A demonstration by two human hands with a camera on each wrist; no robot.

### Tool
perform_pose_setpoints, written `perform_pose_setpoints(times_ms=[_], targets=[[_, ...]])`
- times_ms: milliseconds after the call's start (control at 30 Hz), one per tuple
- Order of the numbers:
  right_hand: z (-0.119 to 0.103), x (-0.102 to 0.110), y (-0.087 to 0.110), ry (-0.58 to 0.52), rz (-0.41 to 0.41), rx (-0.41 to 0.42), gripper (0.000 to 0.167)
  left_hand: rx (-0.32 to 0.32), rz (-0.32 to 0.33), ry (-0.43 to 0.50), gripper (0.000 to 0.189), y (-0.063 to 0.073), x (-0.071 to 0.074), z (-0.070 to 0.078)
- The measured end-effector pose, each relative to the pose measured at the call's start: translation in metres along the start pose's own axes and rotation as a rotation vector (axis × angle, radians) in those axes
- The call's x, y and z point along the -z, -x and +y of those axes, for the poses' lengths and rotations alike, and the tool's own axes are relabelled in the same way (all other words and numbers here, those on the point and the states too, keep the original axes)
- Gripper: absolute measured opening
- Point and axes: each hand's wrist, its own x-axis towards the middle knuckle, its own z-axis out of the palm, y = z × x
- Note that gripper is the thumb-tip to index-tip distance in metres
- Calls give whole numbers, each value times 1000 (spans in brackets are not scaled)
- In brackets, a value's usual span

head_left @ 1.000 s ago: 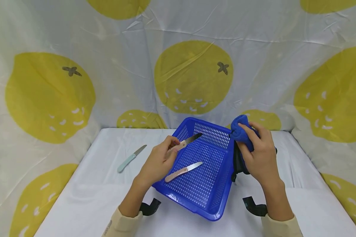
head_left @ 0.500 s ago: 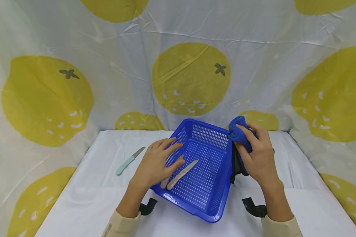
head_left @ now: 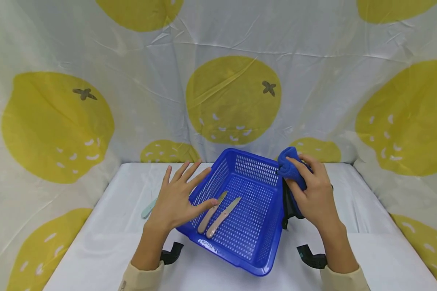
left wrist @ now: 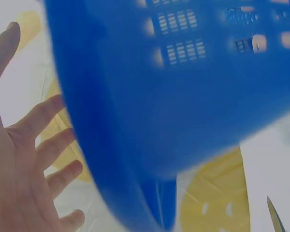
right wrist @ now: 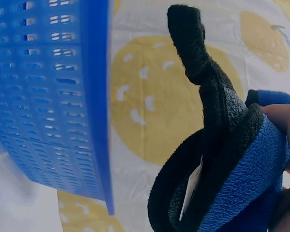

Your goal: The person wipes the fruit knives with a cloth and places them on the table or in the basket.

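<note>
With its fingers spread, my left hand [head_left: 178, 202] hovers over the left rim of a blue plastic basket [head_left: 271, 252] and holds nothing. Two paring knives with pale pink handles lie side by side in the basket: a left one [head_left: 205, 220] near the left thumb tip, and a right one [head_left: 220, 221]. Behind the left hand, a mint-handled paring knife [head_left: 149, 208] is mostly hidden on the table. My right hand [head_left: 316, 193] grips a blue terry cloth [right wrist: 253, 169] with black edging just outside the basket's right wall. Part of the cloth hangs down.
A white cloth covers the table [head_left: 105, 250]. Behind it hangs a white curtain [head_left: 313, 93] printed with big yellow lemons. The basket stands at an angle in the middle, between both hands. Dark wrist mounts [head_left: 172, 254] sit at the forearms.
The left hand has let go of a pink-handled knife, which now lies beside the other in the basket. It has since drawn left, fingers spreading. The right hand keeps holding the cloth.
</note>
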Motion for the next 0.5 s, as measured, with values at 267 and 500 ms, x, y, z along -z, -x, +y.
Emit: perform_pose_setpoints(times_ms=[267, 500], targets=[[8, -3, 5, 26, -37, -1, 46, 70, -9, -15, 83, 8, 5, -31], [19, -3, 5, 38, -61, 21, 47, 168, -34, -31, 75, 21, 4, -68]])
